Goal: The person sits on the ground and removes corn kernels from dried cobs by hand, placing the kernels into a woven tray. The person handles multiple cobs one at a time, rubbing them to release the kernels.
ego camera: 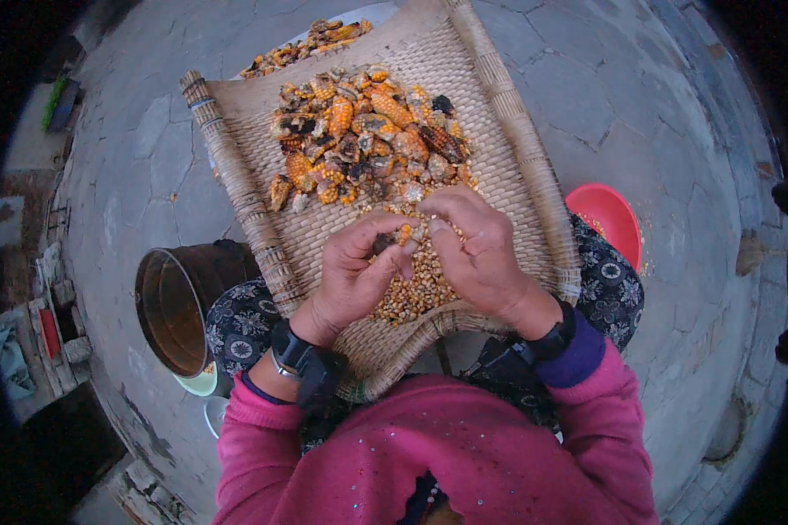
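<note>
My left hand (358,262) pinches a small, partly dark corn cob piece (387,243) with a few orange kernels on it. Close beside it, my right hand (476,246) has its fingers bent and the thumb near the fingertips; whether anything is between them is hidden. Both hands are over a woven winnowing basket (492,131) that rests across my lap. Loose corn kernels (414,295) lie under and between the hands. Beyond them is a heap of broken corn cobs (368,125), orange with blackened and mouldy parts.
Past the basket's far edge lies another pile of cobs (302,46). A rusty metal bucket (171,308) lies tipped on its side at the left, with a pale green bowl (200,382) near it. On the right, a red basin (607,216) stands on the paved ground (670,315), with kernels scattered beside it.
</note>
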A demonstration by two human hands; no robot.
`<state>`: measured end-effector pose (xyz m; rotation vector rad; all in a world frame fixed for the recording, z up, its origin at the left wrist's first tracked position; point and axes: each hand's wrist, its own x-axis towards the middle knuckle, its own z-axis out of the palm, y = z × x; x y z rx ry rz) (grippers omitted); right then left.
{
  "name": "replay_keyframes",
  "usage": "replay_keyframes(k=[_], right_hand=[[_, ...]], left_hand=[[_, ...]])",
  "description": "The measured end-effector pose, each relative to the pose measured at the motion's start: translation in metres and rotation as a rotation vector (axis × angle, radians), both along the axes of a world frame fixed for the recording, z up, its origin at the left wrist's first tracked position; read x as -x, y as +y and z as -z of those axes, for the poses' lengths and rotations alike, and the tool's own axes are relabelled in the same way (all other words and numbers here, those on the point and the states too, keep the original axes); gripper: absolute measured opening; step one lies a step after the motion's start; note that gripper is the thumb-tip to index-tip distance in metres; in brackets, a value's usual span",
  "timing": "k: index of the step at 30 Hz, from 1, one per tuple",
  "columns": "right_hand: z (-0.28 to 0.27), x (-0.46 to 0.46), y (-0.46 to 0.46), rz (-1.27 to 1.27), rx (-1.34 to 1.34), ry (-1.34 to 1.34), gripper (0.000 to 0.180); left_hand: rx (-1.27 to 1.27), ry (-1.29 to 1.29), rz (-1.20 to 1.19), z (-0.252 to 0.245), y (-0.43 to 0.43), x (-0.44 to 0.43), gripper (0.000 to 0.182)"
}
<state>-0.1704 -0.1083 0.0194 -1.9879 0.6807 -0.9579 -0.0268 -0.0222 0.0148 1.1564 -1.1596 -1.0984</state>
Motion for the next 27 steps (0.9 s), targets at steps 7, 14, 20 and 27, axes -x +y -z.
replay_keyframes(k=[7,14,20,27], right_hand=[[-0.014,0.007,0.006,-0.161,-0.737,-0.085,0.015],[-0.015,0.004,0.007,-0.179,-0.955,-0.076,0.011],[-0.006,0.001,0.012,-0.134,-0.944,-0.033,0.009],[0.012,-0.003,0.024,0.021,-0.346,0.077,0.014]], left_hand=[[0.134,-0.321,-0.032,-0.005,-0.004,-0.001,0.030],[0.321,-0.653,0.001,-0.004,-0.006,-0.003,0.031],[0.359,-0.693,-0.003,0.000,-0.005,0.001,0.031],[0.383,-0.860,-0.009,0.000,-0.002,0.003,0.037]])
